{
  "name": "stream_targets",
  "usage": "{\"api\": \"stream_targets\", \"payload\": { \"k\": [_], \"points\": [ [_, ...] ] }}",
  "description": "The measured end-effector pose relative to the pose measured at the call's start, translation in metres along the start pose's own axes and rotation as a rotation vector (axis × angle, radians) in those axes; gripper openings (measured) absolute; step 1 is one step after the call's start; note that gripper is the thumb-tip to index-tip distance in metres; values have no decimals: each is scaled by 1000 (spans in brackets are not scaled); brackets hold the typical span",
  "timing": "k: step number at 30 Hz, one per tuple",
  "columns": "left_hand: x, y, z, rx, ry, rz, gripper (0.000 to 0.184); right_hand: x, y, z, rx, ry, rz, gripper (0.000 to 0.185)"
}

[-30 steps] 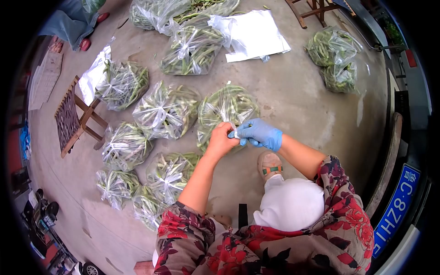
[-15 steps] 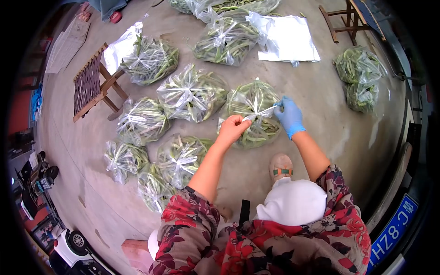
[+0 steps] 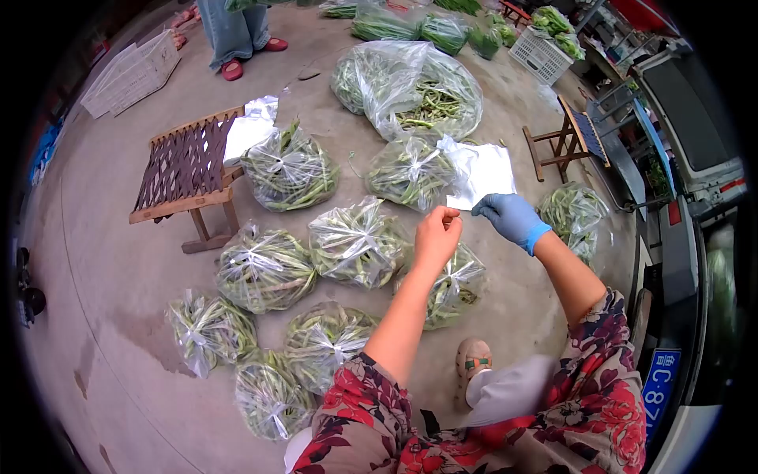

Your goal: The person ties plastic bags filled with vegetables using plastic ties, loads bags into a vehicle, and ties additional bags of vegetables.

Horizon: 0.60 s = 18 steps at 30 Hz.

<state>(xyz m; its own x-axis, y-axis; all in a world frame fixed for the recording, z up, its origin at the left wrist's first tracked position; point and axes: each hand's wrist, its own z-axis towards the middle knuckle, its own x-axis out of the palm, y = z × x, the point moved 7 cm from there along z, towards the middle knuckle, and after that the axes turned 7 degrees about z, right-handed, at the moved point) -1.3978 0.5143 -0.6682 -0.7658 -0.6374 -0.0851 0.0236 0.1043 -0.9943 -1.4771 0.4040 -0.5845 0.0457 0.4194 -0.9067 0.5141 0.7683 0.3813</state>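
Observation:
My bare left hand (image 3: 439, 237) is raised above a tied clear plastic bag of green beans (image 3: 458, 280), its fingers curled in. To its right, my right hand (image 3: 512, 221), in a blue glove, has its fingertips pinched together. Anything in either hand is too small or hidden to make out. Behind both hands lies a stack of white plastic bags (image 3: 483, 167); whether the gloved fingers touch it I cannot tell. Another knotted bag of beans (image 3: 410, 170) sits left of the stack, and one more (image 3: 359, 241) left of my left hand.
Several more bean bags (image 3: 264, 268) stand on the concrete to the left. A large open bag of beans (image 3: 434, 103) lies farther back. Folding stools (image 3: 178, 170) flank the area. A person in jeans (image 3: 233, 31) stands at the back, near a white crate (image 3: 134, 75). A vehicle is at right.
Both hands have lifted off the tied bean bag and moved forward. The white strip stretched between them no longer shows. My view has tilted up, bringing in more of the background.

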Motion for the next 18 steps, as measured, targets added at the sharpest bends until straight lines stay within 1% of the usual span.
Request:
{"api": "stream_targets", "payload": {
  "k": [1,2,5,6,9,11,13,15,16,18],
  "points": [
    [4,-13,2,13,7,-62,22,-19,14,-11,-15,-18,46,16],
    [7,-31,-2,29,41,-145,20,-33,18,-23,19,-26,-1,17],
    [38,-47,-20,0,205,-337,18,-59,20,-73,192,-49,34,17],
    [48,-48,-27,14,253,-350,18,-57,14,-83,228,-31,61,18],
    [70,-33,-44,-33,366,-206,18,-37,-24,-101,302,7,133,21],
    [82,-15,-43,-37,378,-51,18,-9,-67,-96,331,20,140,24],
    [99,3,-36,-44,379,-5,18,21,-117,-86,401,35,212,27],
    [123,27,-29,-158,487,-83,19,56,-187,-82,437,23,199,28],
    [130,31,-26,-223,511,-60,18,68,-223,-78,444,17,198,28],
    [150,48,-18,-354,475,-54,17,82,-298,-79,530,88,96,29]
  ]
}}
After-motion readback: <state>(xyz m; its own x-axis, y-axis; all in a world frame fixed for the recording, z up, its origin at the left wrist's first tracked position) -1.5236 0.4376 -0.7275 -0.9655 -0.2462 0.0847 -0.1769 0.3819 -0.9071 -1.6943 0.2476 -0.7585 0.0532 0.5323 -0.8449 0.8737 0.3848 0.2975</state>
